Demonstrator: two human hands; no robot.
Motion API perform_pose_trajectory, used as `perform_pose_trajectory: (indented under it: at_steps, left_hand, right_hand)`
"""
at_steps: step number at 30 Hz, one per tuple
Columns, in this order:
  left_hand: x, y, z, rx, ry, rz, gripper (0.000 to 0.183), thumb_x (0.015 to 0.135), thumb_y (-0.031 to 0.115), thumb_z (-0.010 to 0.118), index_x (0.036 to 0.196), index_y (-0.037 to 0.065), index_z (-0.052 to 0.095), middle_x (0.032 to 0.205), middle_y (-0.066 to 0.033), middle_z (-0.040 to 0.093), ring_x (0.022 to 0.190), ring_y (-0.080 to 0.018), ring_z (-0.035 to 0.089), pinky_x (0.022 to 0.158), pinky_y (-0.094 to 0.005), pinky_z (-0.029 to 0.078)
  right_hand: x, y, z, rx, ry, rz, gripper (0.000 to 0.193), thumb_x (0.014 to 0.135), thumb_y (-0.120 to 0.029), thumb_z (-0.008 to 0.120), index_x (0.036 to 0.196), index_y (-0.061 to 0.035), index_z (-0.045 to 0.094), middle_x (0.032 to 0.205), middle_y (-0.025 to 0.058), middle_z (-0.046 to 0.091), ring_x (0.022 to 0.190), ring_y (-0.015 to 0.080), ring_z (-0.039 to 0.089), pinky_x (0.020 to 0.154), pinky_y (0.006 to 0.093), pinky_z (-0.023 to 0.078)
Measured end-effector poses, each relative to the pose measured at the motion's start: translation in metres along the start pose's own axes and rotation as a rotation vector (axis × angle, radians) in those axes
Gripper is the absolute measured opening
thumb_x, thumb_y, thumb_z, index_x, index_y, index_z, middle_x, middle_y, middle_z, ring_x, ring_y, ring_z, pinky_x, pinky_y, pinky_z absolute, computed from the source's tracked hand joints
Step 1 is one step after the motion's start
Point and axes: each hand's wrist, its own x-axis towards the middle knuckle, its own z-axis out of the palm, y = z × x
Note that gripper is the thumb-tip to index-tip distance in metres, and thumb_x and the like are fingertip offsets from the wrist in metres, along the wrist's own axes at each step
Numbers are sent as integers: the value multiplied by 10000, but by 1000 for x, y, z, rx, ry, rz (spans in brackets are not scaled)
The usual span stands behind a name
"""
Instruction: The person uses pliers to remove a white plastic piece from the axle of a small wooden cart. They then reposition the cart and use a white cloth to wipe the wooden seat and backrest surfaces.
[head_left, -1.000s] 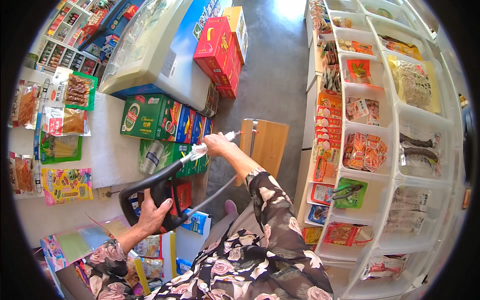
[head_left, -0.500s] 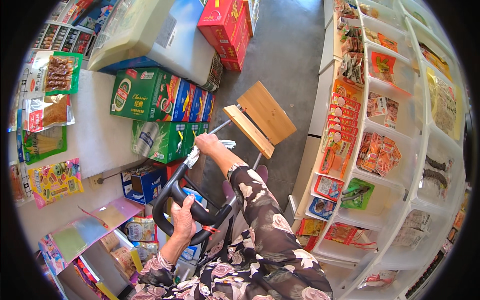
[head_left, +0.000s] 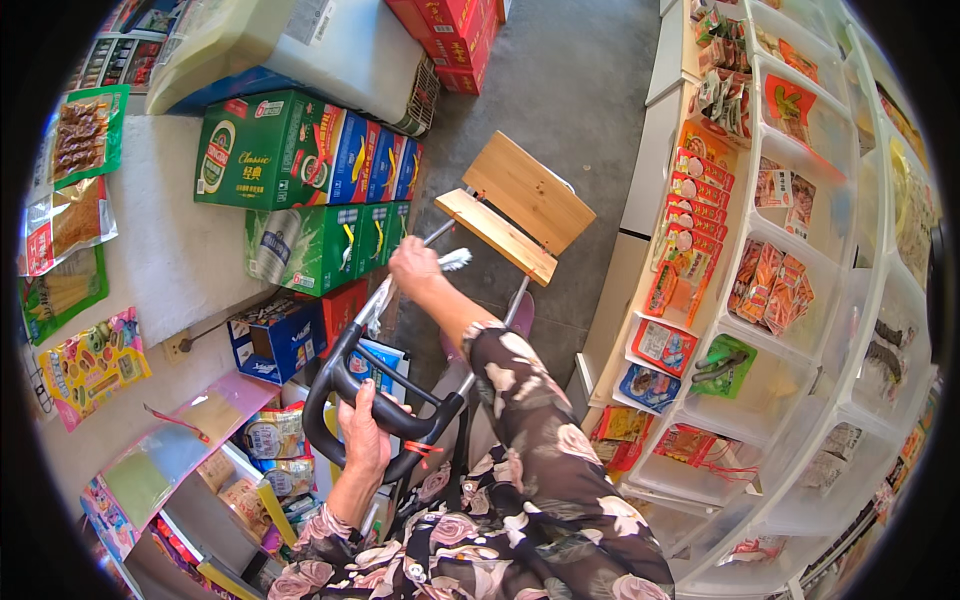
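A metal-framed piece with a black padded loop handle and two pale wooden boards stands in front of me. It may be a folding chair or a cart; I cannot tell which. My left hand is wrapped round the handle's padding, thumb upward. Farther along the frame, my right hand is closed on a white cloth, against the side tube between handle and boards. One end of the cloth sticks out past the fingers, and more hangs below them along the tube.
Green beer cartons are stacked at the left, with a chest freezer and red boxes beyond. Along the right runs a shelf of clear bins holding packaged snacks. Grey floor lies between. A snack rack stands at lower left.
The whole view has shifted, so the cartons and boards appear higher. My right hand stays closed on the cloth, a little higher in view. My left hand keeps its hold on the handle.
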Motion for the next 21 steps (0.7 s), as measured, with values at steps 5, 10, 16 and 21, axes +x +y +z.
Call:
perform_pose_trajectory:
  at_steps: [5, 10, 16, 21]
  left_hand:
    - [17, -15, -29, 58, 14, 42, 295, 869, 249, 601, 995, 52, 420, 709, -95, 548, 545, -218, 604, 535, -350, 558]
    - [20, -28, -45, 48, 47, 5, 299, 870, 240, 608, 1011, 65, 411, 717, -89, 548, 564, -212, 606, 525, -354, 553]
    - [0, -55, -15, -179, -41, -74, 305, 891, 310, 598, 1003, 80, 431, 764, -88, 553, 690, -238, 611, 680, -433, 541]
    - [1, -78, 3, -337, -130, -343, 306, 843, 270, 670, 969, 47, 503, 898, -135, 593, 837, -257, 602, 835, -439, 498]
  right_hand:
    - [-62, 86, 13, 309, 66, 321, 217, 736, -143, 599, 935, -60, 578, 904, 165, 590, 826, 338, 625, 697, 448, 531]
    - [-181, 170, 49, 434, -176, 679, 222, 754, -165, 536, 909, -12, 576, 961, 231, 615, 955, 397, 592, 809, 462, 482]
    - [-266, 156, 60, 920, -184, 905, 307, 804, -230, 529, 929, 41, 598, 797, 188, 646, 683, 268, 640, 596, 391, 478]
    - [-296, 80, 33, 1028, 119, 934, 384, 910, -310, 473, 986, 39, 614, 732, 93, 641, 635, 164, 620, 601, 306, 481]
